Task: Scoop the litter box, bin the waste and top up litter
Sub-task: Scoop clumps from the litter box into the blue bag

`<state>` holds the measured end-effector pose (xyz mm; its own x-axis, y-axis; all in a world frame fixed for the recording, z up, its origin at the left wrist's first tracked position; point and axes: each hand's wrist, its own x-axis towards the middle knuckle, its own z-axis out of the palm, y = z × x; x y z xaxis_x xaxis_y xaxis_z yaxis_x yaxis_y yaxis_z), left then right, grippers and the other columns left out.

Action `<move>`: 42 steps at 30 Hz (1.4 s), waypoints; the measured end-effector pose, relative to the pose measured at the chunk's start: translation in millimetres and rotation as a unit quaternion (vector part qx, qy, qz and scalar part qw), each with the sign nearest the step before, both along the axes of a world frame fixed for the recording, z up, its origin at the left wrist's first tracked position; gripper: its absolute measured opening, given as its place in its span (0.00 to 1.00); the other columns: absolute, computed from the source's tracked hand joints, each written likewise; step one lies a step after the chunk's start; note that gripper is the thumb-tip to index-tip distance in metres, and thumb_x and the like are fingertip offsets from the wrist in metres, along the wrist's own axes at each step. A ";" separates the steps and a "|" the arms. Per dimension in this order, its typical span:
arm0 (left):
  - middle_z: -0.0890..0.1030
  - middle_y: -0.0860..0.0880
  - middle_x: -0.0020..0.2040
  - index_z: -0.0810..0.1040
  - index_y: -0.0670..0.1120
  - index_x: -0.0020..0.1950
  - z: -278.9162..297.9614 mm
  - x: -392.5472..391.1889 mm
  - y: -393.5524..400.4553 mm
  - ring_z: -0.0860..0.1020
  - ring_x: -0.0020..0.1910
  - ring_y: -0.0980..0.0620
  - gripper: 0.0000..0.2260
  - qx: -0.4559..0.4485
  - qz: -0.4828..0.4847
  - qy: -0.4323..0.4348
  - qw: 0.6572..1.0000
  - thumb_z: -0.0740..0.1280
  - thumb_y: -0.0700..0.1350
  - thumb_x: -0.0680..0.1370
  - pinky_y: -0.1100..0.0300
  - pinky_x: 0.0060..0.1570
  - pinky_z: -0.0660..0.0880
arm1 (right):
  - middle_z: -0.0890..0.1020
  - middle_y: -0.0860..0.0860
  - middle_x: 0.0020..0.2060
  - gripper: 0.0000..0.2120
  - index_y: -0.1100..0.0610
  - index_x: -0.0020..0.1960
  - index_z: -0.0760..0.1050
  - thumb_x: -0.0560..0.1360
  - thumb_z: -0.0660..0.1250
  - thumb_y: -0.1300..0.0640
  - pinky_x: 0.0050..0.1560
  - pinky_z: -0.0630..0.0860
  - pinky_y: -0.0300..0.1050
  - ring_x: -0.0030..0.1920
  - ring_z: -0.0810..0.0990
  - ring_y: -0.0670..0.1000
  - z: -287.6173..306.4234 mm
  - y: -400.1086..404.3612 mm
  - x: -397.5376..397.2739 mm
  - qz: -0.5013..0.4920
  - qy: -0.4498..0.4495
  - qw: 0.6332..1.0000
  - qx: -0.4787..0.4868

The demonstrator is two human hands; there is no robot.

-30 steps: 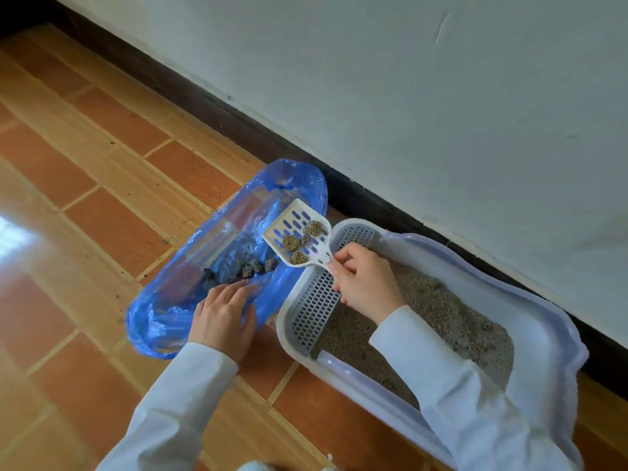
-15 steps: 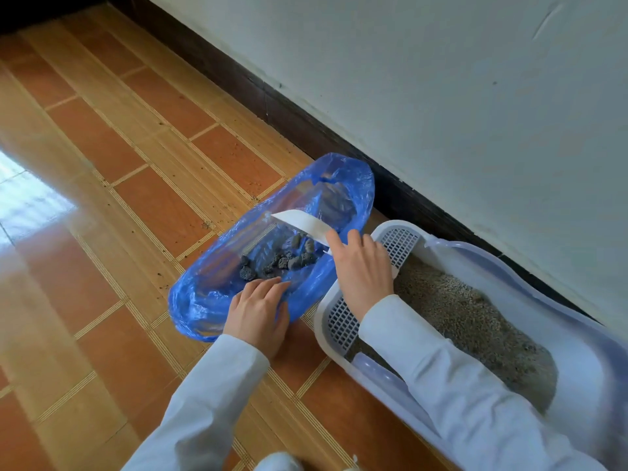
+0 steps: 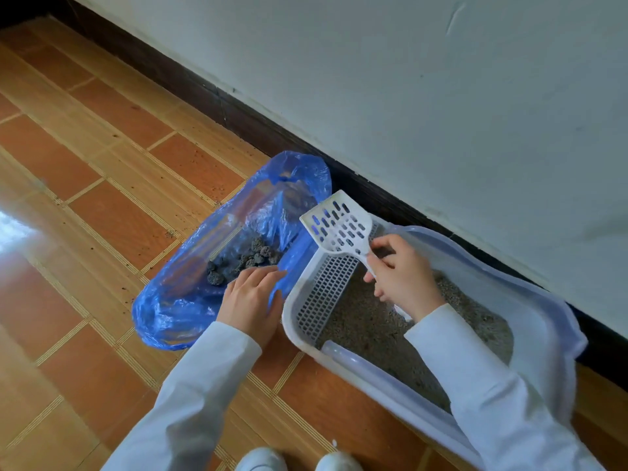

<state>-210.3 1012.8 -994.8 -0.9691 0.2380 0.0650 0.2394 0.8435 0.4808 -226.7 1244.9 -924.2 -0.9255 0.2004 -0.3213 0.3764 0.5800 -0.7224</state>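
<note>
Our scoop hangs empty now over the near end of the litter box, its slotted blade bare where three clumps sat a second ago. Those clumps have joined the dark pile inside the blue bag, which lies on the tiled floor just left of the box. Our right hand is clamped on the scoop's handle; our left hand presses flat on the bag's edge, fingers together, pinning the mouth open. One load is binned, we judge; the grey litter in the box awaits another pass, and topping up is yet to come.
</note>
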 end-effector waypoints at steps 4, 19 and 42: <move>0.82 0.46 0.55 0.80 0.45 0.58 2.0 -6.4 20.7 0.78 0.55 0.41 0.16 -0.006 -0.043 0.011 0.999 0.59 0.46 0.75 0.44 0.49 0.76 | 0.84 0.51 0.34 0.07 0.50 0.56 0.73 0.78 0.65 0.55 0.27 0.75 0.39 0.24 0.77 0.46 16.4 47.1 38.3 -0.055 0.004 0.998 -0.006; 0.82 0.45 0.54 0.80 0.44 0.57 -0.6 -3.9 99.0 0.79 0.54 0.42 0.18 0.015 -0.181 0.019 0.983 0.56 0.46 0.75 0.45 0.51 0.77 | 0.80 0.52 0.39 0.06 0.53 0.48 0.73 0.77 0.57 0.56 0.42 0.78 0.46 0.35 0.78 0.52 20.7 134.9 132.3 0.039 -0.336 0.906 0.256; 0.82 0.46 0.54 0.80 0.45 0.57 -4.4 -7.4 73.6 0.79 0.53 0.40 0.18 0.028 -0.106 0.045 0.993 0.56 0.47 0.76 0.42 0.49 0.77 | 0.80 0.55 0.35 0.09 0.57 0.55 0.70 0.78 0.64 0.53 0.26 0.72 0.39 0.28 0.75 0.50 -43.3 79.9 95.4 0.065 -0.266 0.953 -0.132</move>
